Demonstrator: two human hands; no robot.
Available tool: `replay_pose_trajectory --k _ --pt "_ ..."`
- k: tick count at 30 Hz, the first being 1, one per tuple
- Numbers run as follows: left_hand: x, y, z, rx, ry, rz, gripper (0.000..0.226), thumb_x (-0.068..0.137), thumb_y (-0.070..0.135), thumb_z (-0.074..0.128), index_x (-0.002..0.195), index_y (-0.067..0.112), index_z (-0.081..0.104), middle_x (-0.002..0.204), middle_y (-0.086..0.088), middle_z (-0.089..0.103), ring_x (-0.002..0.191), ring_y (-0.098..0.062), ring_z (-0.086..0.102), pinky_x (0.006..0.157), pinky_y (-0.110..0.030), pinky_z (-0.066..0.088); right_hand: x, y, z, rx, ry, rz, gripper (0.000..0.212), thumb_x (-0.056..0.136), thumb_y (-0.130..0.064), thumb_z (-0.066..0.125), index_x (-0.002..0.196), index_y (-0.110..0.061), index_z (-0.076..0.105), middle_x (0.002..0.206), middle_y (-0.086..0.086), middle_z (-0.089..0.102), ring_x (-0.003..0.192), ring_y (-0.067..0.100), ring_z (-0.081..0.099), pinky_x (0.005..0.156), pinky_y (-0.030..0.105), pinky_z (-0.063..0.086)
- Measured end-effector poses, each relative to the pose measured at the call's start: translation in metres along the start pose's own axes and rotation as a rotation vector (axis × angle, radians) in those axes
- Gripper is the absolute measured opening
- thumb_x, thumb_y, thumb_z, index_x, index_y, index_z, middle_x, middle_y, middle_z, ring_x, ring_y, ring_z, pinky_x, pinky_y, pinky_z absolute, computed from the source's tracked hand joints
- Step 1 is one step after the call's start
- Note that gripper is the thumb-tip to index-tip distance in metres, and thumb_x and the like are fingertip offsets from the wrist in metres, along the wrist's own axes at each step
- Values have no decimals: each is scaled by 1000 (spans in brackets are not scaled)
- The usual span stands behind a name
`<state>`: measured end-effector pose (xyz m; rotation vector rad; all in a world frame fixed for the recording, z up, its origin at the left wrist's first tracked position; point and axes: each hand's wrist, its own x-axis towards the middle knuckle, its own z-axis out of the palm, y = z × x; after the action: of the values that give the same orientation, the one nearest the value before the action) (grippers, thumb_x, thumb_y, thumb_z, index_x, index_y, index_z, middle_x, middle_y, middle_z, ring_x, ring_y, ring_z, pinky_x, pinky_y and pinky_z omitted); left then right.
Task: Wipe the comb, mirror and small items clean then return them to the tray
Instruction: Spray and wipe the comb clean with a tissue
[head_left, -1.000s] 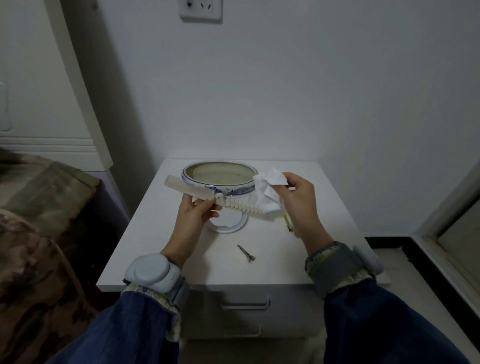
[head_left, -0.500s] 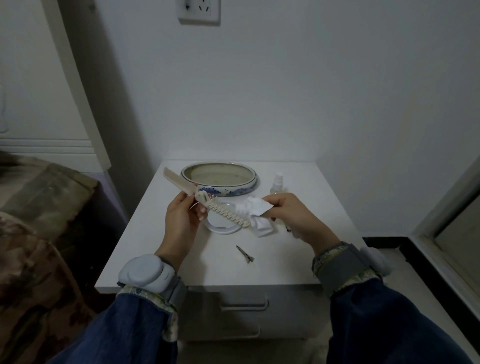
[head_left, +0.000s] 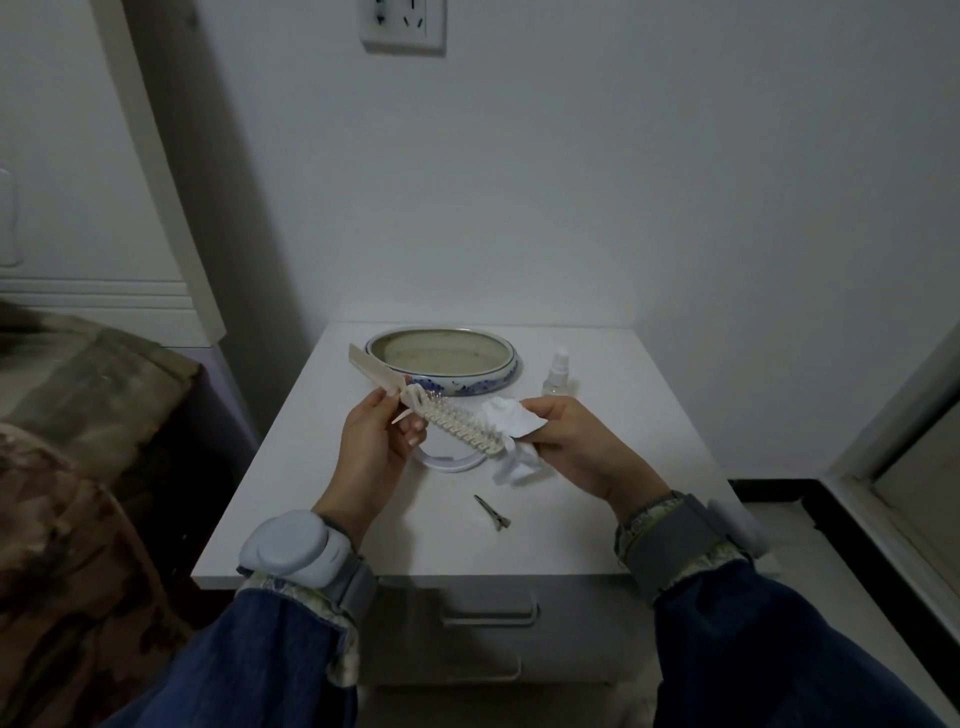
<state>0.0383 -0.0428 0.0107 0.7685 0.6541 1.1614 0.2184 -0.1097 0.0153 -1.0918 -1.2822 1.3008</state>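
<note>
My left hand grips a cream comb by its handle, holding it above the white nightstand. Its toothed end slants down to the right. My right hand pinches a crumpled white tissue wrapped around the comb's tip. Under the comb lies a small round white mirror, partly hidden. The blue-and-white oval tray stands empty at the back of the nightstand. A metal hair clip lies near the front.
A small clear spray bottle stands to the right of the tray. The white nightstand has drawers below its front edge. A bed with a camouflage cover lies to the left. A wall rises behind.
The comb has tilted, its toothed end dropping lower. My right hand with the tissue has slid down to the comb's tip, uncovering the spray bottle.
</note>
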Motion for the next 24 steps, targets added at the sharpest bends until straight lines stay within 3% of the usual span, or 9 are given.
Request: replay_pose_trajectory --k 3,6,9,11,14,18,22,24 --pt "1 -1 -2 20 4 5 24 99 5 33 90 4 54 58 2 59 40 -6 43 38 -15 35 2 0 3 15 34 2 30 82 -2 55 63 -16 75 85 8 67 76 10 62 74 14 49" --pt "1 -1 -2 40 11 11 23 99 6 34 88 5 54 58 2 60 40 -5 43 38 -14 35 4 1 2 -19 55 -27 25 81 -1 61 68 -16 76 75 -3 70 73 7 63 71 15 49" --pt "0 -1 -2 62 15 3 22 99 6 35 88 4 54 60 1 59 40 -5 43 38 -14 35 5 3 3 -99 70 -45 9 71 -8 66 75 -6 74 77 0 69 79 14 62 77 18 48" --pt "-1 -2 -1 49 16 -8 23 99 5 34 85 5 54 60 0 57 39 -5 41 37 -14 33 5 2 3 -153 59 -48 15 67 -10 65 78 -1 70 73 -3 68 75 11 61 76 18 47" --pt "0 -1 0 4 40 -37 24 99 7 34 86 5 53 68 -5 51 37 -5 39 34 -14 29 4 0 6 -185 20 -68 7 68 -7 64 75 -6 68 68 -8 68 70 5 61 73 15 47" --pt "0 -1 2 31 9 -42 23 100 13 37 88 7 55 62 -2 45 36 -5 35 33 -13 26 5 2 7 -212 58 -93 26 70 -8 62 86 12 65 77 8 64 79 17 57 74 19 45" --pt "1 -2 1 44 -40 -18 21 101 14 35 89 6 51 58 0 42 39 -4 33 34 -13 24 5 2 9 -139 66 -96 12 71 -10 61 74 -14 71 74 -2 67 79 14 59 75 17 47" --pt "1 -2 0 20 -38 -7 22 101 14 35 87 6 49 58 0 42 39 -4 33 35 -13 24 6 3 9 -98 77 -120 22 77 -4 59 68 -19 72 71 -4 68 77 12 61 74 15 47"
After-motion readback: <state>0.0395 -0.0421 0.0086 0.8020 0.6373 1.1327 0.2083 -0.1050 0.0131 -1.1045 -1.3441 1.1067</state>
